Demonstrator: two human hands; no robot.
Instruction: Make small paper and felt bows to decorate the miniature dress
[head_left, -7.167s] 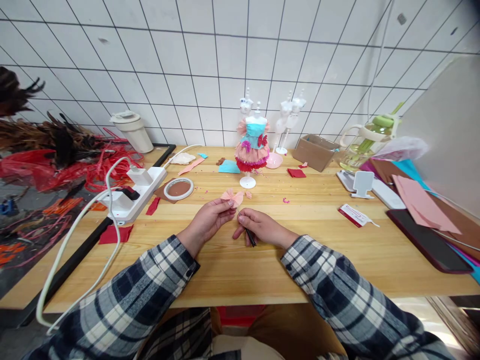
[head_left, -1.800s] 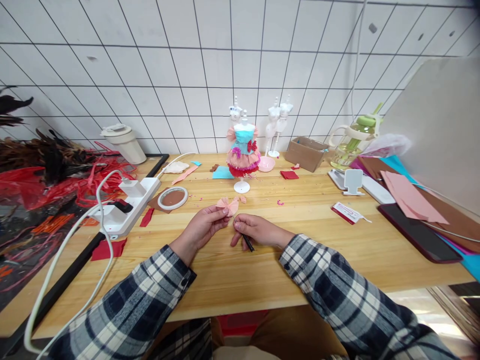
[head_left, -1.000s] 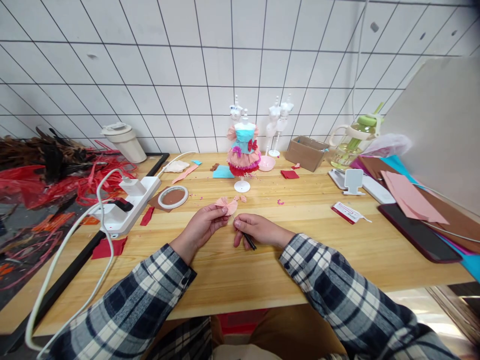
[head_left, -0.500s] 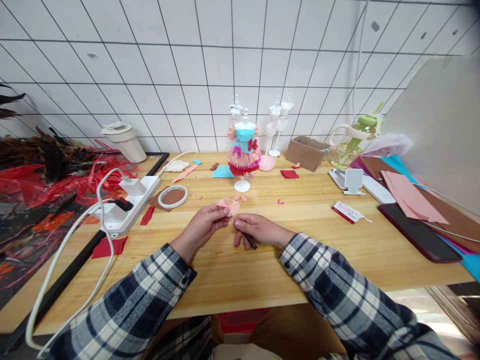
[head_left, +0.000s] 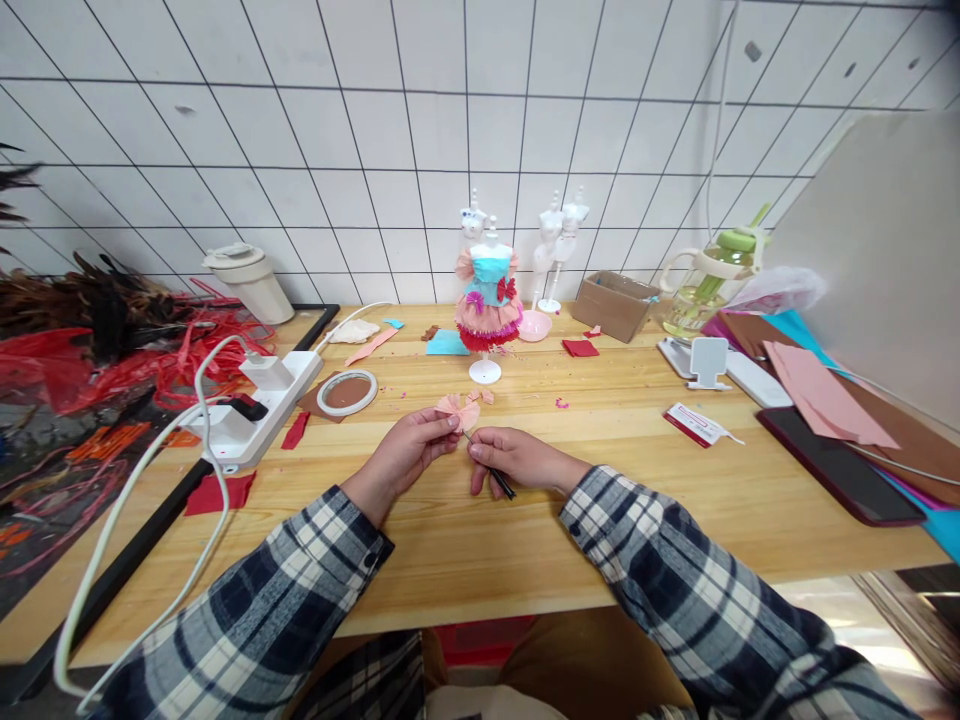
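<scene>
Big white tile wall (head_left: 300, 120) at the back. Under it is a long wood desk (head_left: 637, 520), and its left & right ends run out of the pic. On the right a big grey board (head_left: 877, 250) is cut off by the edge, w/ paper sheets (head_left: 817, 390) in pink, brown & blue below it. On the left is a messy pile of red strips & dark feathers (head_left: 112, 320), half out of view. Two plaid sleeves (head_left: 300, 590) come in from the bottom.

A white power strip (head_left: 255, 405) sits left of the hands, w/ a long white cable (head_left: 135, 520) going off the bottom edge. At the back of the desk are a lidded cup (head_left: 251, 283), a jug w/ green lid (head_left: 705, 290), a cardboard box (head_left: 613, 303) & a doll stand in a blue & pink dress (head_left: 487, 295). Bare white doll stands (head_left: 559, 240) are beside it. A tape roll (head_left: 346, 392) lies near the strip.

Left hand (head_left: 401, 455): fingers pinched shut on a pink paper bow (head_left: 459, 410). The bow is low over the middle of the desk, in front of the dressed doll stand. Can't tell if it rests on the wood.

Right hand (head_left: 517, 460), just beside it: fingers closed round a thin black tool (head_left: 501, 484). The tip points up at the bow. Too small to tell if they touch, or what kind of tool it is. The fingers hide most of it.
</scene>
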